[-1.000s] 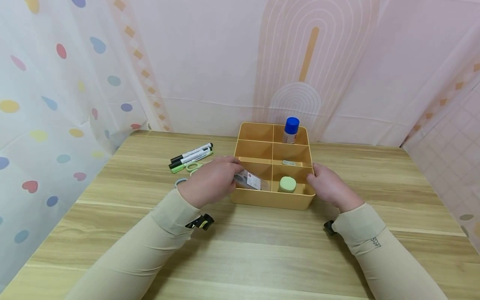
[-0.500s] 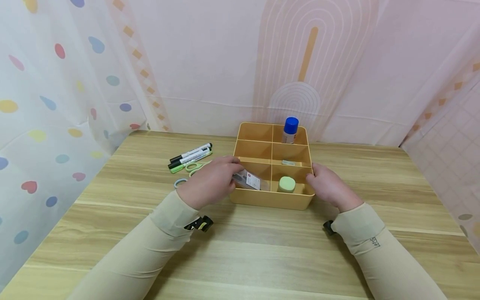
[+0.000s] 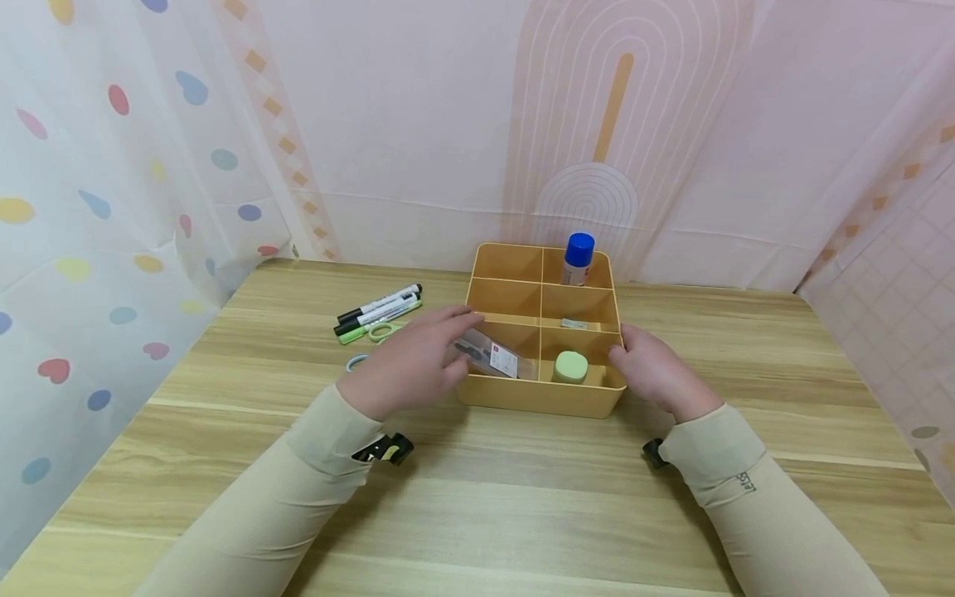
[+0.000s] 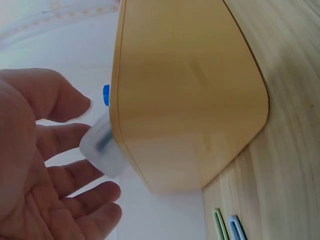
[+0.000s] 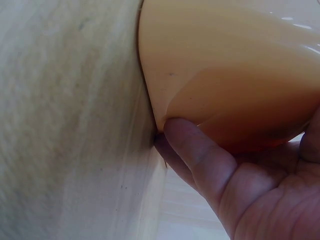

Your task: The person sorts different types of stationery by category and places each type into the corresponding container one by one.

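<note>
A tan organizer box (image 3: 540, 401) with several compartments stands on the table. In its front left compartment a clear plastic packet (image 3: 501, 360) with a white label leans up over the left rim. My left hand (image 3: 414, 363) is beside that rim with its fingers loosely spread; in the left wrist view they are close to the packet's end (image 4: 106, 150), and contact is unclear. At the box's right side my right hand (image 3: 656, 371) grips the wall; the right wrist view shows its fingers (image 5: 192, 145) against the outer surface. A pale green rounded object (image 3: 570, 366) sits in the front right compartment.
A blue-capped glue stick (image 3: 578, 259) stands in the back right compartment. A small pale item (image 3: 574, 324) lies in the middle right one. Left of the box are several markers (image 3: 380, 311), green-handled scissors (image 3: 382, 332) and a blue handle loop (image 3: 356, 362). A curtain hangs behind.
My left hand has let go of the packet and drawn slightly left, its fingers spreading. The packet stays in the front left compartment. The right hand and the box have hardly moved.
</note>
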A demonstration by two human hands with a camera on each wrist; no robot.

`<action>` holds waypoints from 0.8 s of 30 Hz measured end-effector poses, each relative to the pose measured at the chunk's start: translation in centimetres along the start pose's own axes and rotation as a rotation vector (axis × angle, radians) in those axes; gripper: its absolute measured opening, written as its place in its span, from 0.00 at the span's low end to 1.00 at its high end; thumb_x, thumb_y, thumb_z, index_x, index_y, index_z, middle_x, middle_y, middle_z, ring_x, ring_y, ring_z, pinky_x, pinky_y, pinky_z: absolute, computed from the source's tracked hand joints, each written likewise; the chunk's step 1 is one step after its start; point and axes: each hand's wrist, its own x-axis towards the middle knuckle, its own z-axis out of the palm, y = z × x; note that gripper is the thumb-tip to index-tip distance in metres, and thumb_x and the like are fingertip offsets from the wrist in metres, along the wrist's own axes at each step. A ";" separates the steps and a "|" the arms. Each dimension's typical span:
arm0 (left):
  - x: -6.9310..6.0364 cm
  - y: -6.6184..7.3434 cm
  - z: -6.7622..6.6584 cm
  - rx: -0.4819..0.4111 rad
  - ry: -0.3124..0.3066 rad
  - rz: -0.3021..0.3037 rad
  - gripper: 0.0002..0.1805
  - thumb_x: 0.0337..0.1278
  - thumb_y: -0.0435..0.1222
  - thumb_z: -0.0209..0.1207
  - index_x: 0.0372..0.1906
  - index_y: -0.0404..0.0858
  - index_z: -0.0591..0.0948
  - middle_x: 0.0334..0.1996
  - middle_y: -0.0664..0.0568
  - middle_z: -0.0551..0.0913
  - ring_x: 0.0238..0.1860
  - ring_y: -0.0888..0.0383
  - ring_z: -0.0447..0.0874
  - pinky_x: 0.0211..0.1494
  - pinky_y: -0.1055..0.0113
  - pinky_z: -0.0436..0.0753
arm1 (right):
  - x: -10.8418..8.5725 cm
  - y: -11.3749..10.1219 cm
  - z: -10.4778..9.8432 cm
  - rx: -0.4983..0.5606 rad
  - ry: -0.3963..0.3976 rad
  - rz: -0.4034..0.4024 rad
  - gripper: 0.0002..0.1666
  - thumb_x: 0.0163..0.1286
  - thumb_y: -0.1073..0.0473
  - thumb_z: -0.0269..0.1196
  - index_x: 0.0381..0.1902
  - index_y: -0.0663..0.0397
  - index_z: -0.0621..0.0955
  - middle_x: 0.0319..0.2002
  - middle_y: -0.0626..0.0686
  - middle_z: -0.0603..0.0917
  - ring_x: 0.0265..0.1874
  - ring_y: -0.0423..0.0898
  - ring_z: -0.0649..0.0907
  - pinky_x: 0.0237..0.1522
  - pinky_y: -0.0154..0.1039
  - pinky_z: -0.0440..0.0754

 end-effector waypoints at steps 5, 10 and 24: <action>-0.5 -0.9 -0.1 -0.047 0.069 0.010 0.32 0.75 0.43 0.55 0.79 0.40 0.69 0.78 0.44 0.69 0.80 0.42 0.65 0.81 0.44 0.66 | 0.0 0.0 0.0 -0.003 0.001 0.002 0.32 0.80 0.58 0.43 0.77 0.65 0.67 0.73 0.67 0.74 0.68 0.60 0.75 0.74 0.64 0.69; -1.0 -1.5 -0.5 -0.058 0.107 -0.021 0.31 0.76 0.42 0.53 0.79 0.39 0.68 0.79 0.44 0.69 0.80 0.42 0.64 0.82 0.44 0.65 | -0.1 -0.1 -0.1 0.002 -0.003 0.004 0.33 0.80 0.58 0.43 0.78 0.66 0.66 0.73 0.68 0.73 0.69 0.61 0.74 0.74 0.65 0.69; -1.6 -3.8 -1.1 0.056 0.149 -0.120 0.30 0.70 0.35 0.52 0.76 0.36 0.73 0.76 0.41 0.72 0.80 0.41 0.65 0.82 0.43 0.64 | -0.2 0.0 -0.2 -0.021 -0.004 0.010 0.34 0.81 0.56 0.42 0.79 0.65 0.63 0.74 0.68 0.72 0.71 0.62 0.73 0.75 0.65 0.68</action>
